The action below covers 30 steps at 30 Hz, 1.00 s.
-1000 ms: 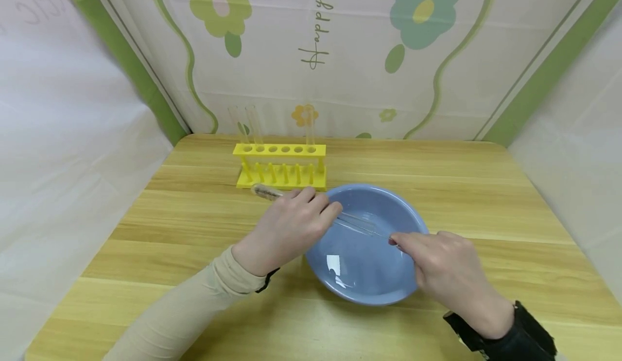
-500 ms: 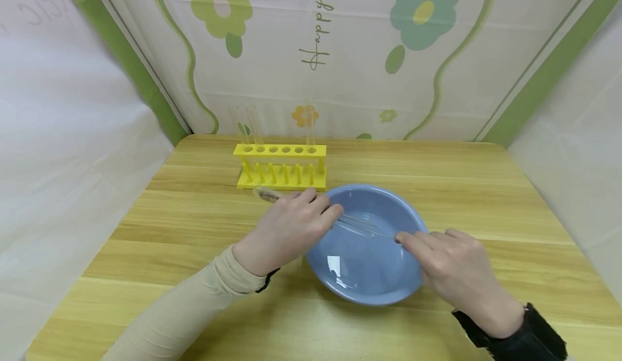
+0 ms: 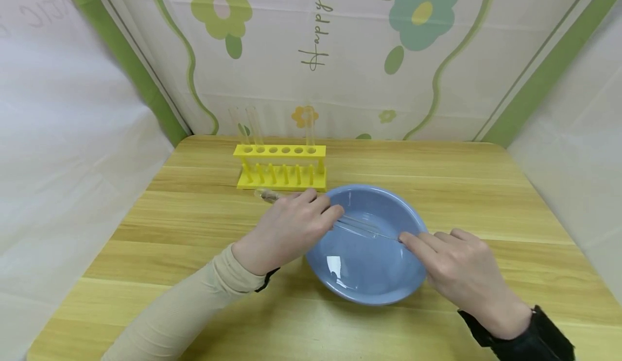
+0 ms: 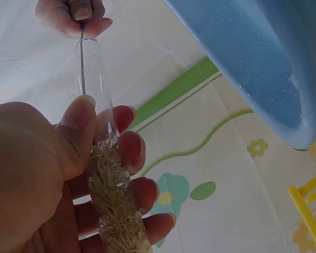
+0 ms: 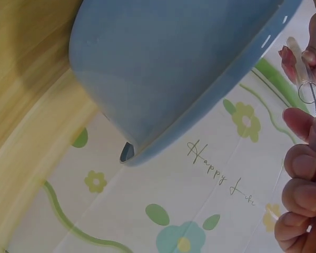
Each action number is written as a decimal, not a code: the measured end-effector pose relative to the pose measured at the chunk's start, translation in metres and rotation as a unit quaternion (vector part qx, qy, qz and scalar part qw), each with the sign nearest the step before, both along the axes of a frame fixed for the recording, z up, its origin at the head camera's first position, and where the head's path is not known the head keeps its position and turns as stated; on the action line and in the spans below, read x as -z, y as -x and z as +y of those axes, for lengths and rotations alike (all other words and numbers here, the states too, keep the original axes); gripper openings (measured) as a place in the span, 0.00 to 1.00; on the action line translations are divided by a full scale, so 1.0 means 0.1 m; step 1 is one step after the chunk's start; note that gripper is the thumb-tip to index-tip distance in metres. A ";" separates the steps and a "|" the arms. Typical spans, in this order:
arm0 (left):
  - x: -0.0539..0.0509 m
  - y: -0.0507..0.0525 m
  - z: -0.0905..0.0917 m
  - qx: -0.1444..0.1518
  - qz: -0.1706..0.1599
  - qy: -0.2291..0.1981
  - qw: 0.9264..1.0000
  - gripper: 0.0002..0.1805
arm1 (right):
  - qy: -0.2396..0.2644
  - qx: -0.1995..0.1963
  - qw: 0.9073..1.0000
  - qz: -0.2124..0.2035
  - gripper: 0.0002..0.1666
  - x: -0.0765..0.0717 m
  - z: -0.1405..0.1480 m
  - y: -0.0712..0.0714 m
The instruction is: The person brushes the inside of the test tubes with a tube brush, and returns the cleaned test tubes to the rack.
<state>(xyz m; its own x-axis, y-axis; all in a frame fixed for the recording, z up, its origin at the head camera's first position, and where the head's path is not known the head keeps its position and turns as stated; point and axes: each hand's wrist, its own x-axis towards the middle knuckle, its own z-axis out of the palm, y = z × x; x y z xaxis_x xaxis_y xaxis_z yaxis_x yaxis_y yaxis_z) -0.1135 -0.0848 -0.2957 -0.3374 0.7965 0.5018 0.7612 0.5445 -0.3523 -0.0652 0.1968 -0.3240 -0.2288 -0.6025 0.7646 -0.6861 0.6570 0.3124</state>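
My left hand (image 3: 291,229) grips a clear glass test tube (image 4: 95,68) over the blue basin (image 3: 359,274), its mouth towards the right. Inside the tube sits a test tube brush (image 4: 113,195) with tan bristles, which fill the closed-end part in the left wrist view. The brush's thin twisted-wire stem comes out of the mouth. My right hand (image 3: 457,264) pinches that stem between thumb and forefinger, a little apart from the tube's mouth, near the basin's right rim. In the right wrist view, its other fingers (image 5: 303,195) are curled.
Behind the left hand stands a yellow test tube rack (image 3: 281,150) with 3 clear tubes upright in it. The basin holds water and stands on the wooden table (image 3: 486,199). A printed fabric sheet (image 3: 355,80) hangs along the back edge.
My right hand has moved a little to the right, away from the tube, drawing more of the brush's stem out. The left hand and the tube stay nearly still.
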 end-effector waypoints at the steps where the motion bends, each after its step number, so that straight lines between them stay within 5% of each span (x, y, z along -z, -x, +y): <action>1: 0.00 0.00 0.00 0.001 0.002 0.000 1.000 0.05 | 0.000 0.000 1.000 0.001 0.19 0.00 0.00 0.00; 30: 0.00 0.04 -0.05 0.019 -0.035 -0.004 0.999 0.10 | -0.001 -0.020 0.997 0.081 0.20 -0.03 0.19 0.03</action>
<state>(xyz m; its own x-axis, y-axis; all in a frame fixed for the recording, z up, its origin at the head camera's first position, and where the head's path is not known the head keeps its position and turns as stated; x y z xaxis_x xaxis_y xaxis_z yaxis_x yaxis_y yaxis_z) -0.1171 -0.0895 -0.2961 -0.3419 0.8055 0.4840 0.8040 0.5174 -0.2932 -0.0677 0.2163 -0.3210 -0.0784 -0.6101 0.7884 -0.6515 0.6300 0.4227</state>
